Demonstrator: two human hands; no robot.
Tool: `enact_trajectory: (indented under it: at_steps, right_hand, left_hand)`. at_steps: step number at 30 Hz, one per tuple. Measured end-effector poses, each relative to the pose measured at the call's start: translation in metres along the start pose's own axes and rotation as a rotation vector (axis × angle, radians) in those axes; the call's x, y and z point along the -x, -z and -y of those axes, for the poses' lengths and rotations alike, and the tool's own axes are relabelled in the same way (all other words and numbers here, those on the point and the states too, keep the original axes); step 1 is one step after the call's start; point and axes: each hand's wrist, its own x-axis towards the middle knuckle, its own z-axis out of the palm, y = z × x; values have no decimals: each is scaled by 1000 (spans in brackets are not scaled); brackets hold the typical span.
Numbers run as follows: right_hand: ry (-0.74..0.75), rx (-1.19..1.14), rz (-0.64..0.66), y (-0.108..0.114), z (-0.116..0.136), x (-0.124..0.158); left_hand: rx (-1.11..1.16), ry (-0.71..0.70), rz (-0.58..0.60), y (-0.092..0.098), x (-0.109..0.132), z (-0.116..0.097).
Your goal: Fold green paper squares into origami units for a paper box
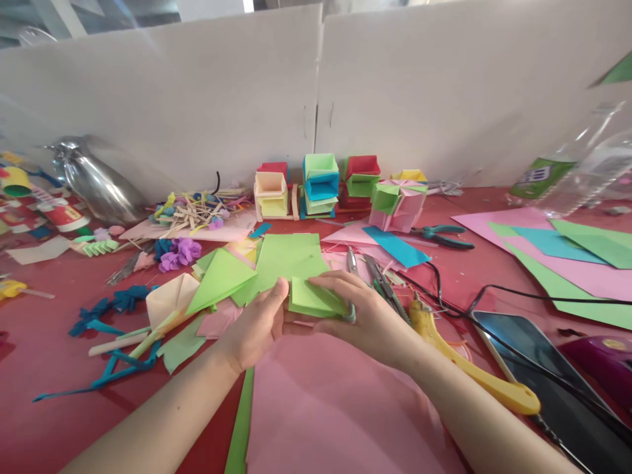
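Note:
Between my two hands is a folded piece of light green paper (316, 299). My left hand (261, 322) grips its left edge, the thumb pointing up along it and the fingers underneath. From the right, my right hand (355, 313) closes on the same paper, with fingers on its top and front edges. Below the hands lies a large pink paper sheet (345, 401), and a green paper sheet (289, 253) lies just beyond them. A folded green paper (224, 280) rests to the left of my left hand.
A yellow glue gun (474, 368), a box cutter (385, 286), a phone (538, 368) and black cables lie on the right. Folded paper boxes (320, 187) stand against the white partition. A metal jug (99, 181) is at back left; pliers (449, 234) lie at back right.

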Motion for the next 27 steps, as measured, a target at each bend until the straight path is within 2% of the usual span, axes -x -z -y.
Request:
enact_trajectory:
  at_steps: [5,11,15,18,21,24,27]
  right_hand:
    - [-134,-206,18,4,5,-2]
    - [-330,-419,100,5,8,-1]
    - [-386,-477,76,6,7,0]
    - [-429,-489,-19,5,4,-1]
    - [-510,-457,-188,3,-3,-4]
    - [-467,-378,-379,1,-9,-6]
    - [-404,-393,-394,-1,-9,-6]
  left_hand:
    - [-78,-50,58,0,2,2]
    - [-84,-18,29,1,0,4]
    - [-126,-32,12,1,-1,5]
    - [-228,-32,-13,-1,-1,5]
    - [-305,25,-19,-4,-1,5]
    - [-328,33,-27,-7,0,4]
    - [-337,40,-32,-8,2,3]
